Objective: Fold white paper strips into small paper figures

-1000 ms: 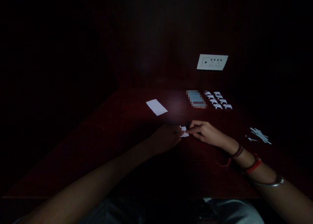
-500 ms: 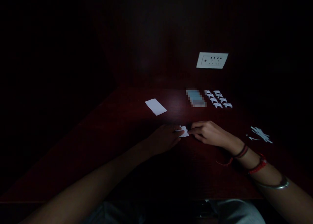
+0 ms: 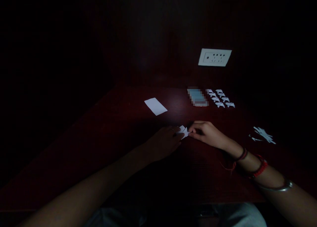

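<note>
A small piece of folded white paper (image 3: pixel 183 131) lies on the dark red table between my hands. My left hand (image 3: pixel 164 143) grips its left side, with fingertips over the top, and a thin ring shows on one finger. From the other side, my right hand (image 3: pixel 206 133) pinches the paper's right corner between thumb and bent fingers. Part of the paper is hidden under the left fingers. Dim light makes its exact folds hard to see.
A flat white sheet of paper (image 3: pixel 156 106) lies beyond my left hand. Further back are a blurred phone-like object (image 3: pixel 197 97) and several folded paper pieces (image 3: pixel 219 99) in two rows. Thin white strips (image 3: pixel 263 135) lie at right. A socket plate (image 3: pixel 215 57) is on the wall.
My right hand has moved slightly left, its fingers now closed on the paper's corner. The folded paper has turned and a pointed flap stands out. The view has tipped down a little.
</note>
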Motion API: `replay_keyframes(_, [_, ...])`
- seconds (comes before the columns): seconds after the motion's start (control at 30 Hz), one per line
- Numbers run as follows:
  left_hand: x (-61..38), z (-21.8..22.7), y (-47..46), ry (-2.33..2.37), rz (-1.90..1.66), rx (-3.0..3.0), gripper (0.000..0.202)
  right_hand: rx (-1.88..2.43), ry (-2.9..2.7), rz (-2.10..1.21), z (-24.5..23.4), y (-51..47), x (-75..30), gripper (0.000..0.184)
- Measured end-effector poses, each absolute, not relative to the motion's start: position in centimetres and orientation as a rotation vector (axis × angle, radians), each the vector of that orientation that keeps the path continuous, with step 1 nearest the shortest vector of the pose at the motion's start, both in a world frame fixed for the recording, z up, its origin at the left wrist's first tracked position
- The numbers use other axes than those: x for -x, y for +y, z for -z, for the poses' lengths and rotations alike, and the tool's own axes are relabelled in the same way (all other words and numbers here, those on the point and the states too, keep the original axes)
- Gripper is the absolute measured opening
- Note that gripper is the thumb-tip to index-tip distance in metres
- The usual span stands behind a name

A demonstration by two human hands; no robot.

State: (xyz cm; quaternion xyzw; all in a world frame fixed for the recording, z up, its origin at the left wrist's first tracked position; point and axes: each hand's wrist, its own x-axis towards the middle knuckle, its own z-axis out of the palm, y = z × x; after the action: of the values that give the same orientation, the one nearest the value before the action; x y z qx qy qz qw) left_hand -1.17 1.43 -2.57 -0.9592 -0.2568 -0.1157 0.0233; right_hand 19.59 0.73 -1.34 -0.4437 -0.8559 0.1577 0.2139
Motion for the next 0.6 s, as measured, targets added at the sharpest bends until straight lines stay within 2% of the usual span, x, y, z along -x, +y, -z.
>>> replay_keyframes(0.37, [1.1,2.4,1.2,-0.803,0.338,2.942,0.032,1.363,-2.175,-0.638,2.1,0.9,-19.0,0.012])
replay_keyframes(0.6, [1.0,2.4,1.2,-0.803,0.348,2.95,0.03,1.402,-2.128,-0.564,2.0,0.5,-18.4,0.011])
